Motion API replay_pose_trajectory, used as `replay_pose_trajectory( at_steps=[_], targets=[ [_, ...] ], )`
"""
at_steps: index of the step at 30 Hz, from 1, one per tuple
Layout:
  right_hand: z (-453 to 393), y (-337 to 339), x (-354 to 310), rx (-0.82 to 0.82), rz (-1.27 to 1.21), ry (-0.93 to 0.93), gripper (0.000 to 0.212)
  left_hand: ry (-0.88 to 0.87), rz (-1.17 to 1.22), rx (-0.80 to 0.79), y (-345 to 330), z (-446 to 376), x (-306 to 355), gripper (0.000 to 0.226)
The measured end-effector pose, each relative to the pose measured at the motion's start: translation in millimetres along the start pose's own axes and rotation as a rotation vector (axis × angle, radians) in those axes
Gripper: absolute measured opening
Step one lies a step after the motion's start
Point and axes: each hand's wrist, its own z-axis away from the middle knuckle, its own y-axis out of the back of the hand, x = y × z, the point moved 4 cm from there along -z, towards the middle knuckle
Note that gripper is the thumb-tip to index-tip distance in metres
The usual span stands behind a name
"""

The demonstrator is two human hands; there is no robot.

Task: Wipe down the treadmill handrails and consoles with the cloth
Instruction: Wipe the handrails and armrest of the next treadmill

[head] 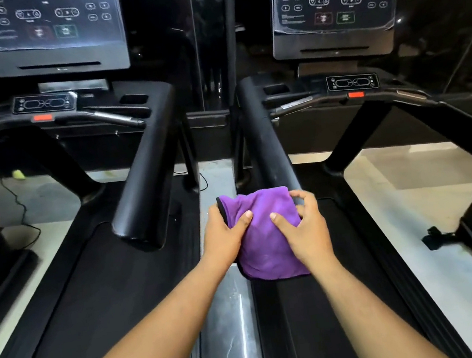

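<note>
Near end of the right treadmill's handrail [264, 133] hidden under the purple cloth [263, 235], left console [50, 32] cut off by the top edge, button labels on both consoles too blurred to read, right console [334, 0] likewise cropped above.

Both hands grip a purple cloth [266, 235] draped over the handrail [266, 144] end. Left hand [225, 234] at nine o'clock, right hand [304, 227] at three.

Console [50, 29] markings too blurred to read, perhaps button icons, no legible text
</note>
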Motion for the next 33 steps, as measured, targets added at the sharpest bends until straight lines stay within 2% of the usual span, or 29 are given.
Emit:
replay_pose_trajectory(
  at_steps=[7, 10, 12, 14, 17, 19, 22, 24, 28, 30, 33],
  targets=[
    [-54.9, 12.4, -13.2, 0.112, 0.403, 0.027, 0.049, 0.019, 0.058, -0.129, -48.2, -60.3, -9.1, 0.052],
    [-68.7, 4.4, -13.4, 0.162, 0.573, 0.047, 0.046, 0.076, 0.008, -0.22, -65.7, -80.3, -27.8, 0.065],
    [-73.5, -2.8, -16.2, 0.259, 0.811, 0.135, 0.049, 0.09, -0.043, -0.271, -74.8, -89.8, -42.9, 0.079],
    [-70.7, -16.8, -14.1, 0.313, 1.092, 0.246, 0.052, 0.098, -0.083, -0.325, -81.4, -98.7, -56.5, 0.077],
    [-51.7, -51.5, 7.0, 0.087, 1.306, 0.358, 0.053, 0.05, -0.099, -0.442, -86.3, -110.2, -69.9, 0.059],
    [-46.5, -60.6, 20.5, -0.082, 1.416, 0.263, 0.061, -0.003, -0.072, -0.497, -88.3, -118.8, -78.1, 0.052],
    [-66.1, -67.2, 18.3, -0.225, 1.577, 0.076, 0.091, -0.032, -0.094, -0.522, -89.2, -133.1, -90.5, 0.055],
    [-90.0, -80.1, 12.0, -0.229, 1.671, 0.065, 0.098, -0.059, -0.147, -0.526, -90.7, -144.1, -92.4, 0.057],
    [-115.0, -109.6, 7.6, -0.286, 1.864, 0.066, 0.083, -0.107, -0.193, -0.519, -91.3, -172.4, -88.1, 0.058],
    [-104.5, -106.4, 13.5, -0.306, 1.825, 0.125, 0.08, -0.159, -0.271, -0.538, -88.6, -183.8, -84.9, 0.058],
    [-79.3, -82.6, 21.4, -0.251, 1.674, 0.189, 0.08, -0.251, -0.418, -0.612, -88.8, -197.3, -78.5, 0.058]
  ],
)
